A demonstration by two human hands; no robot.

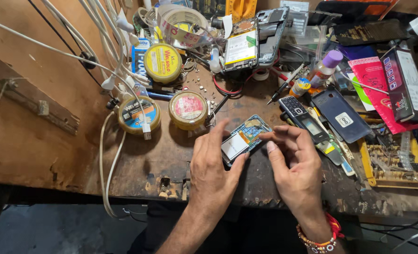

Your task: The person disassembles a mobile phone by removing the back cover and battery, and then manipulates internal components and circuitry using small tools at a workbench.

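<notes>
Head view: both hands [253, 164] around phone board [244, 138].

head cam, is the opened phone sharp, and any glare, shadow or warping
Head view: the opened phone between the left hand and right hand is sharp; its small screen catches pale glare; soft shadows fall under both hands on the wooden bench; wide-lens bending curves the edges; the floor below is dark.

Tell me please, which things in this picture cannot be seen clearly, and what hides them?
- Head view: the opened phone is partly covered by the left hand and right hand; its lower end is hidden.
- Head view: whether the right fingertips pinch a small part is too small to tell.
- Head view: the white cables run off the wooden workbench edge into the dark.
- Head view: the red packet is overlapped by the dark box.
</notes>
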